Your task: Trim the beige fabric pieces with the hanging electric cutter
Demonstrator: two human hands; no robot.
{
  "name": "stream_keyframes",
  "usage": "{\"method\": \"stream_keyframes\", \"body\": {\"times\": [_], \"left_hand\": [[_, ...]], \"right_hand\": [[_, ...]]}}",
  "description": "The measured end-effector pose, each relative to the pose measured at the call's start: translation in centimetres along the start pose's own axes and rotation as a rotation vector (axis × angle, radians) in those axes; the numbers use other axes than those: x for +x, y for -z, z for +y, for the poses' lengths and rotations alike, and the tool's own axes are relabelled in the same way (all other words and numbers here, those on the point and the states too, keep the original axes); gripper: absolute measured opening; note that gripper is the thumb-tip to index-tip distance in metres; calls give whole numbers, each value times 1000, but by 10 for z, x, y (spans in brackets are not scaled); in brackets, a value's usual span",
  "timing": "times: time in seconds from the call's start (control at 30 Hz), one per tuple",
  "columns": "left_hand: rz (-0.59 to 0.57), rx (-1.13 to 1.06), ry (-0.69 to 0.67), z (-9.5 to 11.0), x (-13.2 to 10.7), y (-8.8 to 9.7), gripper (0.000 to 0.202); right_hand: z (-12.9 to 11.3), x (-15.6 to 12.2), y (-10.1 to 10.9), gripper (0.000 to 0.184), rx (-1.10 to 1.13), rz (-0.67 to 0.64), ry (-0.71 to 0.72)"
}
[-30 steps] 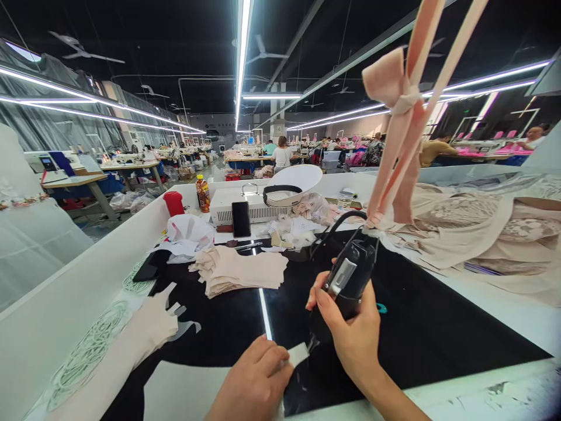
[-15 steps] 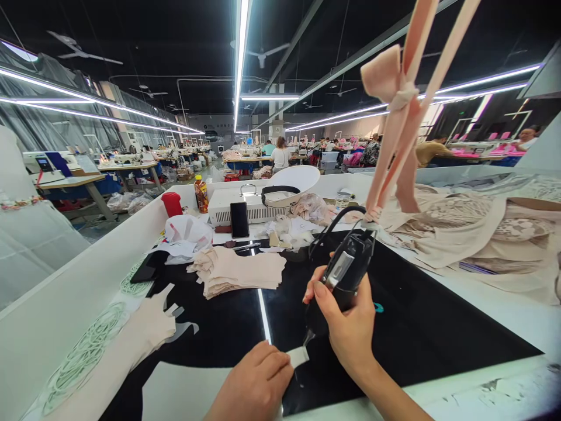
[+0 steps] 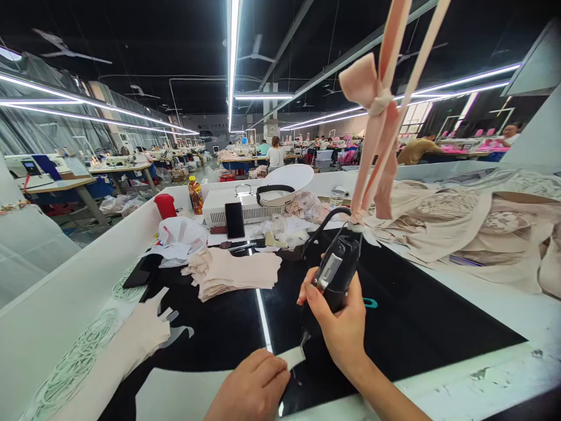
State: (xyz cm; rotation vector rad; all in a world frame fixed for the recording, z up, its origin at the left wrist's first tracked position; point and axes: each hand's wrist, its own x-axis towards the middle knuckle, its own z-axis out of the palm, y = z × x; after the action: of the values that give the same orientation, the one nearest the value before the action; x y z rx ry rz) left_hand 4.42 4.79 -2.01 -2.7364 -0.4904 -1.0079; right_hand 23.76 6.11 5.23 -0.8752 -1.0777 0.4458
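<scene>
My right hand (image 3: 339, 327) is wrapped round a black hand-held tool (image 3: 331, 275) with a silver plate; its tip points down at a small pale fabric strip (image 3: 290, 357) on the black table surface (image 3: 429, 327). My left hand (image 3: 249, 389) has its fingers closed, pinching that strip flat against the table. The tool hangs from pink ribbons (image 3: 377, 123) tied in a knot overhead, and a black cable loops from its top.
A stack of beige fabric pieces (image 3: 234, 272) lies behind my hands. Beige lace garments (image 3: 473, 228) pile at the right. A white machine (image 3: 239, 207), a phone (image 3: 234, 220), a red cup (image 3: 165, 206) and a bottle (image 3: 195, 195) stand at the back. Other workers sit far off.
The view has shifted slightly, so everything sits a little further left. Both hands keep their grip, and the tool tip stays at the strip.
</scene>
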Motion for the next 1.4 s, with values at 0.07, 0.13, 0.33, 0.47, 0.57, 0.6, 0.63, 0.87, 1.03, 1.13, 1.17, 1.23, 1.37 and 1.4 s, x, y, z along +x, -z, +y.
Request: {"method": "stream_keyframes", "body": {"times": [0.07,0.13,0.33,0.47,0.57,0.6,0.63,0.87,1.03,1.13,1.17,1.23,1.37,1.4], "left_hand": [[-11,-4,-6,-2,-2,1,27],[-42,-10,-18,-3,-2,2,28],[-48,-21,-21,-6,-3,4,35],[-55,-9,-24,-7,-3,5,42],[-79,3,-41,-8,-4,7,40],[-78,6,-39,-9,-4,7,39],[-73,8,-35,-9,-4,7,39],[-43,25,-42,-7,-5,4,45],[-21,43,-44,-6,-4,2,47],[-21,50,-57,-7,-3,3,47],[-27,53,-64,-7,-3,4,47],[-28,60,-77,-8,-2,5,46],[-6,54,-83,-10,1,5,41],[-4,51,-81,-10,1,5,41]], "right_hand": [[-1,0,-1,23,2,-7,-5],[-2,0,-2,24,5,-14,-2],[-8,2,-8,23,6,12,-21],[-13,3,-15,24,33,46,-56],[-15,2,-21,24,92,28,-76],[-15,2,-23,24,109,16,-80],[-14,1,-25,23,124,5,-84],[-9,-6,-30,23,152,-39,-107],[-9,-6,-31,21,121,-42,-93],[-10,-4,-30,19,96,-48,-93],[-11,-4,-30,19,90,-43,-94],[-12,-1,-27,20,84,-13,-95],[-14,1,-21,22,93,29,-89],[-14,1,-20,22,93,28,-90]]}}
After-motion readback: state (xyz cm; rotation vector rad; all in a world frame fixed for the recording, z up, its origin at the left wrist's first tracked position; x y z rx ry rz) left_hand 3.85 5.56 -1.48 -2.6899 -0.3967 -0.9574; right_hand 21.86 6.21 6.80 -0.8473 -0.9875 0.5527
